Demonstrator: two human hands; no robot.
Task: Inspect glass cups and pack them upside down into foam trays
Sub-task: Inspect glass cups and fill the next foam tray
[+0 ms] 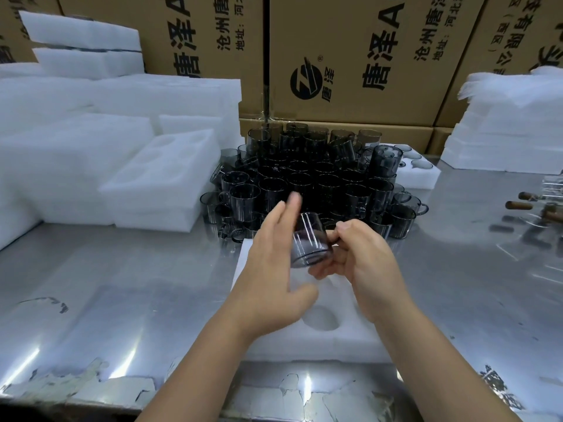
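Between the hands — right hand point(362, 257) gripping — a glass cup point(309, 240).

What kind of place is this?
Probably a packing station in a glassware factory or warehouse: a pile of dark glass cups on a steel table, stacks of white foam trays, and printed cardboard cartons behind.

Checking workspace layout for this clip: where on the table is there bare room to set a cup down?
Bare steel table lies left of the near foam tray, bordered behind by the foam stacks. Another patch lies right of that tray, short of the wooden-handled items. Crowded: the cup pile behind the tray.
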